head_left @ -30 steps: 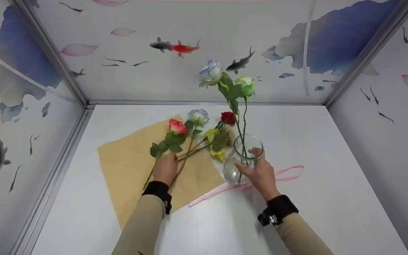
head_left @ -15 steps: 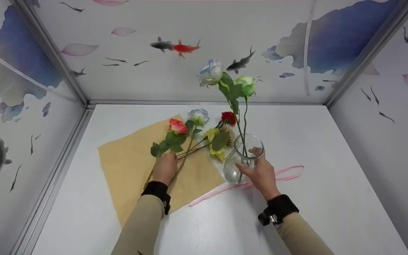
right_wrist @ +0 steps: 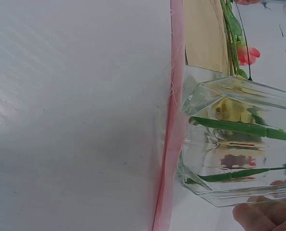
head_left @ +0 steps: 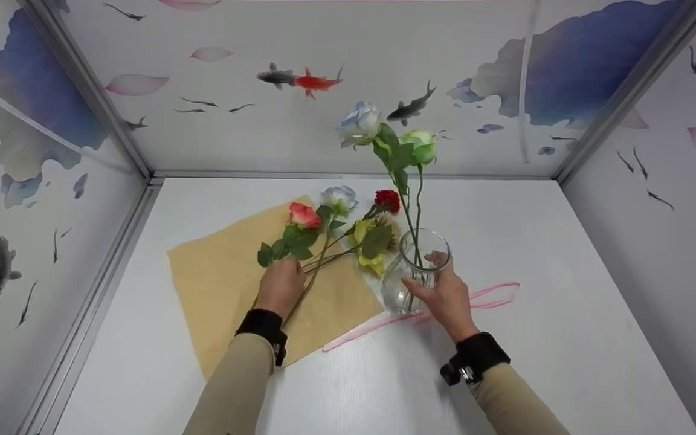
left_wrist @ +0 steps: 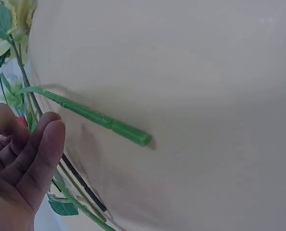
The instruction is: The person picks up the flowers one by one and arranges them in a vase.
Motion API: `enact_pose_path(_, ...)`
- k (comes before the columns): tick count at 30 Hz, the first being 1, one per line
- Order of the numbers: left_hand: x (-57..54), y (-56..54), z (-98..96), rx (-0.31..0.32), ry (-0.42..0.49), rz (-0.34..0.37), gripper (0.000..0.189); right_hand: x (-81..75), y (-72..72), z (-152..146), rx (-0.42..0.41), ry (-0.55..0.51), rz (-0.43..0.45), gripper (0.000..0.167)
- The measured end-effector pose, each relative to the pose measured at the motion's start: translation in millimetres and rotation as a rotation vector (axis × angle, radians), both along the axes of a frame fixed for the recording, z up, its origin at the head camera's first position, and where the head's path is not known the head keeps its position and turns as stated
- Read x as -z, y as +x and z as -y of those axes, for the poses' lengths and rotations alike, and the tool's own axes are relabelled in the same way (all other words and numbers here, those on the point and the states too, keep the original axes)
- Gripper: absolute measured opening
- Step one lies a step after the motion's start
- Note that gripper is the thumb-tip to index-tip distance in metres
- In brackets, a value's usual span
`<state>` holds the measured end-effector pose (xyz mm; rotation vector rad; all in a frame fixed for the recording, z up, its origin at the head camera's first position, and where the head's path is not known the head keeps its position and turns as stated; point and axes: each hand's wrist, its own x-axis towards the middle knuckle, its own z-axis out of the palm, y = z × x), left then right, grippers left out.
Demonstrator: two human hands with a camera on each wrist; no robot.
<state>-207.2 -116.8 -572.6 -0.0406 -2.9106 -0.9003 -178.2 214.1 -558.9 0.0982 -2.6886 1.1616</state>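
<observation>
Rose (head_left: 303,216), coral-red, lies slanting away from the person over brown paper (head_left: 215,287), blossom just beyond the nearer left hand (head_left: 281,285), whose grip I cannot tell, while the right hand (head_left: 448,297), fingers curled, clasps the glass vase (head_left: 394,291) further right.

The vase (head_left: 401,284) looks glossy glass, the sheet (head_left: 221,284) matt paper.
</observation>
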Motion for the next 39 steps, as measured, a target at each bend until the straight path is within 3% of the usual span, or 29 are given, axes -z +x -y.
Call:
enact_pose_path(5, -5.8, -0.8, 3.2, 0.008, -0.002, 0.078, 0.024, 0.5, 0.1, -0.2, 0.003, 0.002, 0.0, 0.072)
enact_pose_path(18, -19.1, 5.8, 13.7, 0.016, 0.021, 0.069, 0.011, 1.0, -0.1, -0.2, -0.004, 0.007, -0.024, 0.069)
enact_pose_path(31, -20.3, 14.4, 15.9, -0.017, 0.208, 0.047, 0.004, 3.2, -0.1, -0.5, -0.006, 0.018, -0.072, 0.066)
enact_pose_path(39, -20.6, 18.3, 12.0, -0.027, 0.322, 0.069, 0.007, 1.2, -0.4, 0.2, -0.004, 0.016, -0.035, 0.069)
